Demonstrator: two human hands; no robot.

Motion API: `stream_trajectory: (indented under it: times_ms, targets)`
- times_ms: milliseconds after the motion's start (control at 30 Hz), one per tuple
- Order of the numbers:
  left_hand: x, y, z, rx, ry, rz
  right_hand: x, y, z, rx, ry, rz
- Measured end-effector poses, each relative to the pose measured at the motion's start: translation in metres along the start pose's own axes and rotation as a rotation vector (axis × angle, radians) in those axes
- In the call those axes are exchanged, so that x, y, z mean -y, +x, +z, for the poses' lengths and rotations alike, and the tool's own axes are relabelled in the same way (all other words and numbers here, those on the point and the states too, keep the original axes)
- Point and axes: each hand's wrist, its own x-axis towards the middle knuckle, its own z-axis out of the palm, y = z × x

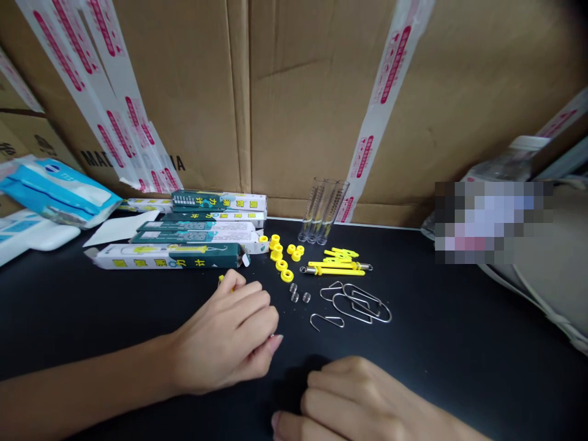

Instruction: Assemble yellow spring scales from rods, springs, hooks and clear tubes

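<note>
My left hand [229,334] rests on the black table [459,343] with its fingers curled; a bit of yellow shows at its top edge, so it holds a small yellow part [221,278]. My right hand [362,401] lies at the bottom edge, fingers curled under, and I cannot see anything in it. Just beyond the hands lie yellow plastic rings [282,257], yellow rods with a spring [337,266], small clear rings [298,296] and wire hooks [358,304]. Three clear tubes [323,211] lean against the cardboard.
Several green and white boxes [193,236] are stacked at the left behind my left hand. Blue and white packets [55,193] lie at the far left. Taped cardboard cartons [298,92] form a wall behind. A bag and bottle [528,245] sit at the right.
</note>
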Motion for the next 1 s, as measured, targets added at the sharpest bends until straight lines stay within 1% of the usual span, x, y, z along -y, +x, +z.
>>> stream_trajectory:
  times_ms: [100, 200, 267, 300, 333, 367, 400, 467, 533, 600, 700, 767, 867, 933, 1000]
  targets:
    - [0.0, 0.002, -0.002, 0.043, 0.037, 0.025, -0.003, 0.0, 0.007, -0.056, 0.011, -0.031]
    - [0.001, 0.002, -0.003, 0.08, 0.003, -0.015, -0.009, -0.001, 0.011, -0.107, -0.032, -0.064]
    - [0.002, 0.001, -0.002, 0.104, -0.03, -0.055, -0.017, -0.003, 0.01, -0.18, -0.108, -0.027]
    - [0.002, 0.001, -0.002, 0.118, -0.038, -0.074, -0.024, -0.006, 0.008, -0.226, -0.153, 0.018]
    - [0.002, 0.001, -0.001, 0.131, -0.039, -0.095, -0.033, -0.009, 0.006, -0.291, -0.189, 0.105]
    - [0.002, 0.001, -0.001, 0.135, -0.038, -0.121, -0.044, -0.012, 0.003, -0.341, -0.205, 0.225]
    - [0.002, 0.001, 0.0, 0.137, -0.039, -0.147, -0.056, -0.017, -0.001, -0.378, -0.221, 0.316]
    - [0.002, 0.001, 0.001, 0.132, -0.049, -0.201, -0.084, -0.027, -0.009, -0.421, -0.246, 0.438]
    - [0.002, 0.001, 0.001, 0.124, -0.065, -0.237, -0.113, -0.037, -0.017, -0.434, -0.253, 0.543]
    - [0.003, -0.001, 0.002, 0.123, -0.07, -0.261, -0.136, -0.046, -0.023, -0.419, -0.238, 0.609]
    - [0.003, -0.002, 0.003, 0.128, -0.061, -0.289, -0.159, -0.054, -0.026, -0.355, -0.182, 0.666]
    - [0.003, -0.003, 0.005, 0.119, -0.047, -0.271, -0.166, -0.056, -0.026, -0.317, -0.134, 0.7]
    - [0.002, -0.004, 0.006, 0.089, -0.01, -0.19, -0.168, -0.056, -0.026, -0.286, -0.065, 0.736]
    - [0.001, -0.005, 0.006, 0.064, 0.017, -0.16, -0.167, -0.055, -0.026, -0.286, -0.027, 0.758]
    - [0.001, -0.005, 0.006, 0.056, 0.018, -0.166, -0.165, -0.054, -0.027, -0.303, 0.006, 0.786]
